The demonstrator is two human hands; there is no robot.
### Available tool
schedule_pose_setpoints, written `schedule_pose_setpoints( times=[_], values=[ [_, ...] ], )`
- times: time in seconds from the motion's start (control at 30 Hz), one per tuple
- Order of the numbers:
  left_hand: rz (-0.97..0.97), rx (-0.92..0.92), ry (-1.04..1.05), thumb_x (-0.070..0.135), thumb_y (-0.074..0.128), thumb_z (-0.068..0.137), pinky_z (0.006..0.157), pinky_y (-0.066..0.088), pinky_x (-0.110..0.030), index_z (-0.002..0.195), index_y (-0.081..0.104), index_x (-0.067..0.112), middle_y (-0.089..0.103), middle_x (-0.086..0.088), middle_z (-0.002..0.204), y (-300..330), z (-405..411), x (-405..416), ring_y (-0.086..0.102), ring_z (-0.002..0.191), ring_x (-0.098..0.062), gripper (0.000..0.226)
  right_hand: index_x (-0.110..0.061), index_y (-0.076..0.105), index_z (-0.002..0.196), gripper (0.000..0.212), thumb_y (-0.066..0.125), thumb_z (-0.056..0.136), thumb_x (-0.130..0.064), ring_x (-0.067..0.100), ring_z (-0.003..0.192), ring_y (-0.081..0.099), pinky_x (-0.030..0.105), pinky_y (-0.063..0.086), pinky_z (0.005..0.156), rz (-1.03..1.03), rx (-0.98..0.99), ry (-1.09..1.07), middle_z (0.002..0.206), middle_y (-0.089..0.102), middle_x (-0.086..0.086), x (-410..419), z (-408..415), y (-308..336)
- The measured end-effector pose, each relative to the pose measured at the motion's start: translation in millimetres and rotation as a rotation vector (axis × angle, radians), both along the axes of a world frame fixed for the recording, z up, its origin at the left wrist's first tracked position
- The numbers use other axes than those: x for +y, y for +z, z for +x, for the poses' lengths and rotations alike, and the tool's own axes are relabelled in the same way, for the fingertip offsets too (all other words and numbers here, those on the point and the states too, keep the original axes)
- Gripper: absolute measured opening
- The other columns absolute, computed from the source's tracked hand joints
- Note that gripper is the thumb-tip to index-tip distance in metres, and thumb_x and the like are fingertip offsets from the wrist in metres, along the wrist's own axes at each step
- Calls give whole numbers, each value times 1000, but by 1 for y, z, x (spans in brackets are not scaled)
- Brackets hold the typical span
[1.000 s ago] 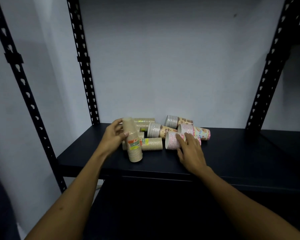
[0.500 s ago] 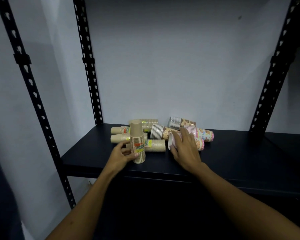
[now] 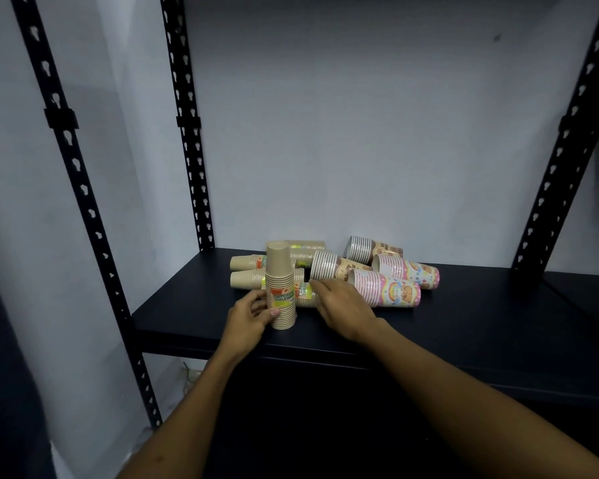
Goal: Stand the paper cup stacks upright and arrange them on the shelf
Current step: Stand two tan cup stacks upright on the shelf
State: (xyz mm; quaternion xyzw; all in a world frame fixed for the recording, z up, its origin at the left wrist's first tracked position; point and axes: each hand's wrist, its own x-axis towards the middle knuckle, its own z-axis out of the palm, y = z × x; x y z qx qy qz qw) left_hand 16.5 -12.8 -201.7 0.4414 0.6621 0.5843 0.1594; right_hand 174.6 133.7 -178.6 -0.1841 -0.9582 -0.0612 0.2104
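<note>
A brown paper cup stack (image 3: pixel 280 285) stands upright, rims down, near the front of the black shelf (image 3: pixel 464 316). My left hand (image 3: pixel 248 316) holds its lower part, thumb on the front. Just right of it my right hand (image 3: pixel 341 305) lies over a lying brown stack (image 3: pixel 305 294), fingers reaching across it. Two more brown stacks (image 3: pixel 246 271) lie on their sides behind at the left, another (image 3: pixel 305 248) at the back. Two brown-patterned stacks (image 3: pixel 374 249) and two pink patterned stacks (image 3: pixel 384 290) lie on their sides to the right.
Black perforated uprights (image 3: pixel 187 133) frame the shelf at the left and right (image 3: pixel 564 150). A pale wall (image 3: pixel 360 115) closes the back. Bare shelf surface stretches right of the pile and along the front edge.
My right hand has moved left from the pink stack onto the lying brown stack. The left hand stays on the upright stack, which stands a little straighter.
</note>
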Motion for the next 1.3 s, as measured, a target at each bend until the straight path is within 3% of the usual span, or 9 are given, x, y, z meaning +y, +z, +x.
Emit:
schedule_pose_setpoints(
  times=[0.23, 0.4, 0.5, 0.7, 0.87, 1.1, 1.3],
  values=[
    [7, 20, 35, 8, 69, 84, 85, 50, -14, 121, 58, 8, 69, -1, 110, -1, 2, 0, 63, 103, -5, 39, -9, 43, 136, 53, 59, 86, -14, 34, 115, 44, 49, 28, 104, 133, -102, -98, 130, 47, 14, -5, -2, 5],
    [15, 10, 63, 8, 69, 84, 81, 49, -12, 120, 59, 9, 69, -1, 109, -1, 2, -2, 63, 101, -4, 37, -3, 44, 128, 52, 64, 80, -7, 38, 108, 44, 49, 43, 89, 66, -160, -176, 128, 43, 19, -16, -6, 7],
    [23, -8, 88, 7, 68, 84, 80, 49, -12, 119, 59, 8, 68, -2, 109, -2, 0, -2, 63, 100, -5, 36, -1, 43, 126, 55, 68, 78, -10, 40, 112, 45, 50, 45, 88, 19, -195, -203, 129, 43, 20, -20, -7, 10],
    [17, -3, 110, 8, 69, 84, 94, 51, -30, 120, 59, 8, 68, -4, 112, -4, 0, -1, 63, 104, -12, 37, -5, 42, 128, 56, 68, 79, -13, 36, 107, 54, 47, 47, 88, -32, -205, -172, 124, 53, 18, -19, -2, 12],
    [25, -4, 130, 9, 70, 83, 93, 51, -32, 117, 60, 8, 69, -4, 110, -5, 1, 0, 64, 103, -13, 36, -1, 43, 127, 57, 67, 75, -4, 35, 108, 53, 43, 48, 89, -91, -32, -165, 124, 53, 20, -24, 5, 6],
    [21, -42, 130, 10, 71, 82, 87, 52, -28, 113, 59, 11, 69, -5, 107, -3, 1, 3, 65, 100, -14, 33, -8, 34, 140, 70, 55, 76, 8, 40, 137, 24, 49, 33, 110, -563, 355, -127, 136, 40, 17, -26, 9, -8],
    [-7, -31, 107, 12, 71, 83, 93, 52, -37, 115, 57, 15, 67, -5, 111, -3, 0, 7, 64, 103, -16, 35, -10, 37, 141, 61, 57, 86, 4, 19, 126, 39, 31, 35, 104, -809, 519, -66, 134, 44, 6, -23, 11, -9]
  ],
)
